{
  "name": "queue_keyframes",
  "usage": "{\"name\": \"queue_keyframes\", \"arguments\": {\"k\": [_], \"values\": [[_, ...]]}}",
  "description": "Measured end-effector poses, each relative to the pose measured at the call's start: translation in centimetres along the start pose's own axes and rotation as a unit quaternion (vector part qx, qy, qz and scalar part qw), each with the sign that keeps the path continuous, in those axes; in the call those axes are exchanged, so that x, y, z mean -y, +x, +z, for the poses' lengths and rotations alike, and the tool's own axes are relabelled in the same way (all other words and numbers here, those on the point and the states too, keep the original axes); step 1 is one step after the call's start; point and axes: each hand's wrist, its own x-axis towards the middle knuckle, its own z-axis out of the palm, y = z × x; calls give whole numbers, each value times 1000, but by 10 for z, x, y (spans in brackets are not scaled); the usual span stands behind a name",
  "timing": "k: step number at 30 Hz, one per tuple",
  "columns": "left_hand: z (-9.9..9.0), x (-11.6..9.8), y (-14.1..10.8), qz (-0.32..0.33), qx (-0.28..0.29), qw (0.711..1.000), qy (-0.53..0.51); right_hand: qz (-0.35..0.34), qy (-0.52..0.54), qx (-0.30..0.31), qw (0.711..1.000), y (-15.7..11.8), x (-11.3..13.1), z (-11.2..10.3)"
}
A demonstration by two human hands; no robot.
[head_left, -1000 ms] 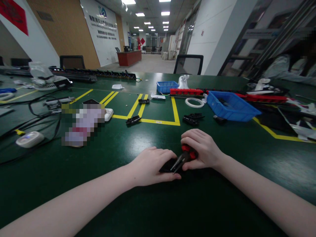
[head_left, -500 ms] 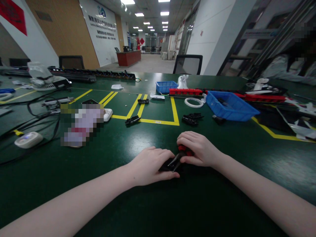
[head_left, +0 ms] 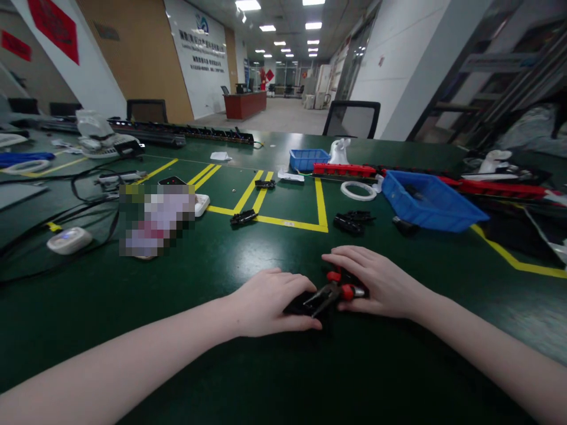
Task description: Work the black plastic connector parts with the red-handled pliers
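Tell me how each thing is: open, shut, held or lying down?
Pliers: jaws open, held in the right hand
Black piece: held in the left hand
Big blue bin: open on top, black bits inside
White ring: lying flat

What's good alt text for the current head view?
The left hand grips a small black part over a green table, while the right hand holds red-handled pliers, their jaws spread at the part. Beyond lie other black parts, yellow tape lines and, to the right, a blue bin.
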Motion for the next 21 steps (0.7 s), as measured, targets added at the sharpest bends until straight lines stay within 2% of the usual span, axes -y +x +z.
{"name": "queue_keyframes", "arguments": {"k": [3, 8, 12, 15, 18, 20, 21], "values": [[-1, 1, 1, 12, -9, 1000, -9, -15, -18, -25, 999, -6, 0, 4], [-2, 6, 2, 27, -29, 998, -40, -42, -91, -138, 985, -23, -9, 8], [2, 11, 2, 39, -48, 998, -15, -11, -78, -161, 984, -32, -7, -1], [5, 14, 2, 48, -63, 997, 21, 43, -53, -150, 986, -33, 7, -10], [8, 16, 3, 52, -71, 995, 44, 166, 25, -133, 977, -31, 21, -15], [9, 16, 3, 53, -72, 994, 57, 283, 117, -75, 949, -32, 26, -17], [9, 16, 3, 53, -72, 994, 63, 344, 168, -39, 923, -34, 27, -17]]}}
